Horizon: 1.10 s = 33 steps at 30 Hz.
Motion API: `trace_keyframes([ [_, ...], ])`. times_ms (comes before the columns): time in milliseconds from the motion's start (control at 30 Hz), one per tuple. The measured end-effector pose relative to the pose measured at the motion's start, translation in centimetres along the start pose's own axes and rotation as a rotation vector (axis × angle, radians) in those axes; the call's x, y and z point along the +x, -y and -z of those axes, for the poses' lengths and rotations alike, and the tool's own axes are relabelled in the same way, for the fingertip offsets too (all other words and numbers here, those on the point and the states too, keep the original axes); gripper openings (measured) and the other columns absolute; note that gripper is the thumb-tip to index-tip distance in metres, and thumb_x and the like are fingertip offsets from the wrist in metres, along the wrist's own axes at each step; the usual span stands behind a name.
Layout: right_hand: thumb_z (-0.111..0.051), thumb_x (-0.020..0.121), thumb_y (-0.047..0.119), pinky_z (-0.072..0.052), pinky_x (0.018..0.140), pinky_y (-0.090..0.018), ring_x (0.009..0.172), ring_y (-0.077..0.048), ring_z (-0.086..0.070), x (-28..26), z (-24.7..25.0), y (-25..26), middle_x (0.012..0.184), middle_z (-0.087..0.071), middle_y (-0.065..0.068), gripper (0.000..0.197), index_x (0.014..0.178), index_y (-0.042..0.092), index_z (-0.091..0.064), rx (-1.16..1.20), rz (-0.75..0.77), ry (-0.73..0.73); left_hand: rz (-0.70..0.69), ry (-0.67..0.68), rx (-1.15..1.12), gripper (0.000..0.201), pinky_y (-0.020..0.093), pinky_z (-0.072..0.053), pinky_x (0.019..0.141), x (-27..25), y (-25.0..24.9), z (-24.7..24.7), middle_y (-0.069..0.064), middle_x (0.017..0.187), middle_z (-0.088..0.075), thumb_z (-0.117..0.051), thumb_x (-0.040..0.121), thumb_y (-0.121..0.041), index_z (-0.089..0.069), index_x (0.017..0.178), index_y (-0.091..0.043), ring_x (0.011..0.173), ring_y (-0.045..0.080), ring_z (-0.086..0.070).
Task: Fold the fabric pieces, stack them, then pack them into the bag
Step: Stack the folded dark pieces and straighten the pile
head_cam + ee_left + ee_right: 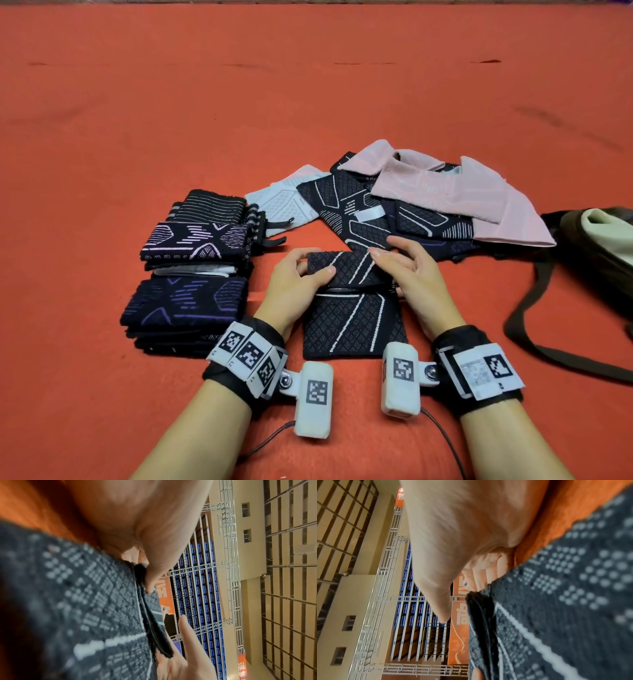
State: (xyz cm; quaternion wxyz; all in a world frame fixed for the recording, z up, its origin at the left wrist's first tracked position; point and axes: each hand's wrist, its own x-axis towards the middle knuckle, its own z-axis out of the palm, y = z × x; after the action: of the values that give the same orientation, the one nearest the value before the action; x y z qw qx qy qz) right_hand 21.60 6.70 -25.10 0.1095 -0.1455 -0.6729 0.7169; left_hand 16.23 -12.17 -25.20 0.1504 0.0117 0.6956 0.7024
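Fabric is being doubled over near the front edge of the red tabletop [137,137]: a dark patterned cloth [354,322] lies flat between the wrists, its far half brought back toward the person. The left hand [296,277] pinches that folded flap at its left end, thumb on top and fingers curled behind, probably to keep the edges lined up. The right hand [409,270] rests on the flap's right end with fingers spread and nearly straight, holding nothing, apparently pressing the crease flat. Just left of the cloth sit the folded stacks [191,274], kept close for an easy transfer. Toward the far right of the cloth lies the unfolded pile [411,202], dark and pink pieces overlapping. By the tabletop's right edge waits the bag [596,246], mouth open, its strap trailing forward.
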Motion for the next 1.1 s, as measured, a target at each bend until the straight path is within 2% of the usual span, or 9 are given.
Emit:
trace_keyframes([
  [100, -0.090, 0.072, 0.021, -0.057, 0.091, -0.031, 0.102, -0.017, -0.074, 0.2, 0.0, -0.1, 0.119, -0.073, -0.006, 0.068, 0.132, 0.020, -0.058, -0.051, -0.042, 0.055, -0.034, -0.023, 0.005, 0.031, 0.032, -0.058, 0.086, -0.1, 0.2, 0.0, 0.007, 0.103, -0.076, -0.069, 0.091, -0.005, -0.064, 0.118, -0.018, 0.099, 0.022, -0.073],
  [233, -0.080, 0.078, -0.007, -0.058, 0.081, -0.022, 0.095, -0.015, -0.075, -0.2, 0.0, -0.1, 0.119, -0.072, -0.010, 0.060, 0.131, 0.011, -0.060, -0.026, 0.012, 0.063, -0.065, -0.024, -0.027, 0.029, 0.029, -0.057, 0.083, -0.4, -0.2, 0.1, 0.004, 0.102, -0.077, -0.068, 0.094, -0.013, -0.064, 0.120, -0.023, 0.096, 0.017, -0.073],
  [300, -0.078, 0.079, -0.009, -0.059, 0.085, -0.025, 0.100, -0.018, -0.075, -0.3, 0.3, -0.3, 0.118, -0.073, -0.010, 0.058, 0.130, 0.010, -0.060, 0.009, 0.045, 0.041, -0.032, -0.029, -0.067, 0.032, 0.026, -0.055, 0.081, -0.4, -0.5, 0.0, 0.002, 0.103, -0.077, -0.070, 0.092, -0.015, -0.062, 0.123, -0.018, 0.099, 0.016, -0.073],
  [400, -0.076, 0.081, -0.009, -0.059, 0.089, -0.029, 0.104, -0.020, -0.074, -0.3, 0.1, -0.5, 0.120, -0.073, -0.010, 0.057, 0.133, 0.008, -0.057, 0.066, 0.059, 0.023, 0.031, 0.024, -0.079, 0.039, 0.025, -0.056, 0.083, -0.5, -0.7, -0.2, 0.009, 0.111, -0.075, -0.069, 0.089, -0.001, -0.059, 0.127, -0.007, 0.105, 0.022, -0.072],
  [567, -0.076, 0.082, 0.011, -0.054, 0.064, -0.028, 0.093, -0.015, -0.073, -0.8, 0.3, 0.7, 0.121, -0.074, 0.006, 0.063, 0.138, 0.022, -0.051, 0.033, -0.033, 0.119, -0.009, 0.025, -0.090, 0.038, 0.037, -0.056, 0.093, -0.6, -0.5, 0.1, 0.011, 0.110, -0.075, -0.065, 0.090, 0.004, -0.057, 0.125, -0.009, 0.106, 0.028, -0.071],
  [700, -0.068, 0.084, -0.014, -0.054, 0.059, -0.023, 0.089, -0.015, -0.073, -0.6, 0.4, 0.3, 0.124, -0.072, -0.003, 0.065, 0.140, 0.015, -0.049, 0.015, -0.035, 0.130, -0.055, 0.003, -0.121, 0.038, 0.035, -0.055, 0.095, -0.6, -0.2, 0.3, 0.008, 0.114, -0.074, -0.063, 0.092, 0.003, -0.059, 0.125, -0.014, 0.109, 0.025, -0.070],
  [833, -0.066, 0.084, -0.017, -0.060, 0.081, -0.028, 0.107, -0.021, -0.072, -0.7, 0.6, -0.1, 0.125, -0.071, -0.011, 0.060, 0.137, 0.007, -0.054, 0.071, 0.041, 0.066, -0.036, 0.037, -0.134, 0.047, 0.027, -0.053, 0.080, -0.8, -0.2, 0.9, 0.006, 0.113, -0.075, -0.059, 0.087, 0.010, -0.061, 0.126, -0.017, 0.106, 0.021, -0.070],
  [1000, -0.070, 0.081, -0.016, -0.057, 0.095, -0.031, 0.115, -0.019, -0.069, -0.7, 0.9, -0.3, 0.127, -0.071, -0.007, 0.061, 0.134, 0.010, -0.058, 0.034, 0.082, 0.154, -0.107, 0.006, -0.065, 0.039, 0.038, -0.053, 0.097, -1.0, 0.1, 1.2, 0.007, 0.113, -0.074, -0.061, 0.083, 0.014, -0.065, 0.114, -0.010, 0.111, 0.023, -0.068],
  [1100, -0.065, 0.075, -0.026, -0.055, 0.095, -0.027, 0.111, -0.017, -0.069, -0.6, 0.8, -0.4, 0.120, -0.074, -0.005, 0.062, 0.123, 0.013, -0.064, -0.044, 0.119, 0.189, -0.129, -0.020, -0.027, 0.035, 0.035, -0.053, 0.092, -1.1, 0.1, 1.1, 0.008, 0.108, -0.074, -0.057, 0.078, 0.018, -0.067, 0.101, -0.006, 0.102, 0.020, -0.067],
])
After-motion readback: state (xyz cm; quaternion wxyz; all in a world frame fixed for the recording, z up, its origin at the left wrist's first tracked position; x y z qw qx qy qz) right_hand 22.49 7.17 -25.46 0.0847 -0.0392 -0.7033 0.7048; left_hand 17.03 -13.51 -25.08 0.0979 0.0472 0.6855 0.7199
